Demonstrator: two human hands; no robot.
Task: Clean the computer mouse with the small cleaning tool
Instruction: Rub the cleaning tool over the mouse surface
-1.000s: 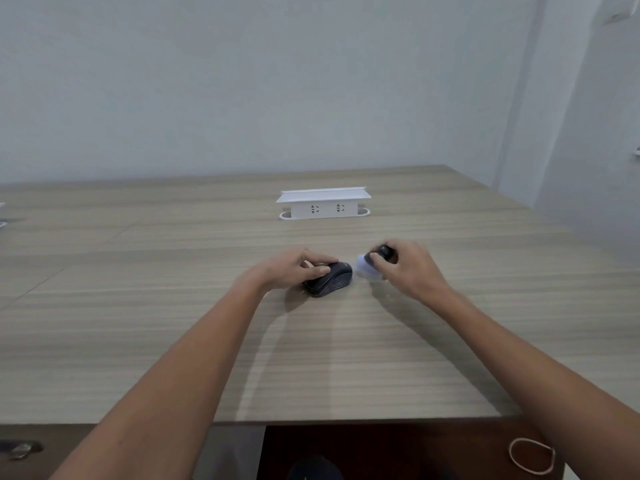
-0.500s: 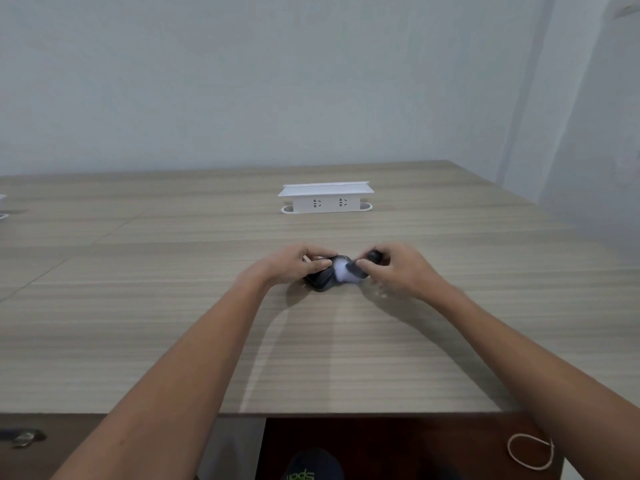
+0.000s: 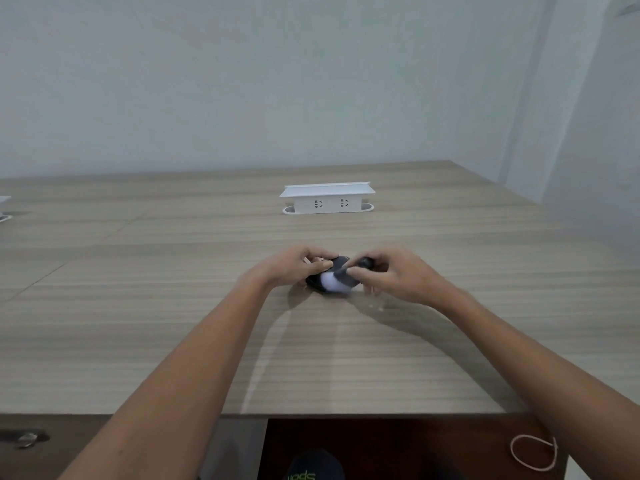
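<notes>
Pale bare walls (image 3: 311, 81) behind a wood-grain table (image 3: 138, 306) with a white socket box (image 3: 327, 199)

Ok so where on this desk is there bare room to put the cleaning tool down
Bare wood lies between the hands and the white socket box, and across the near strip of the table on either side of the forearms. It is crowded only where the left hand holds the mouse and the right hand works the tool.

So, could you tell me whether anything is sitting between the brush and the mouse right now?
Nothing visible does. The right hand holds the brush with its white head already on the mouse, which the left hand grips on the table. The socket box stands well behind them.
</notes>
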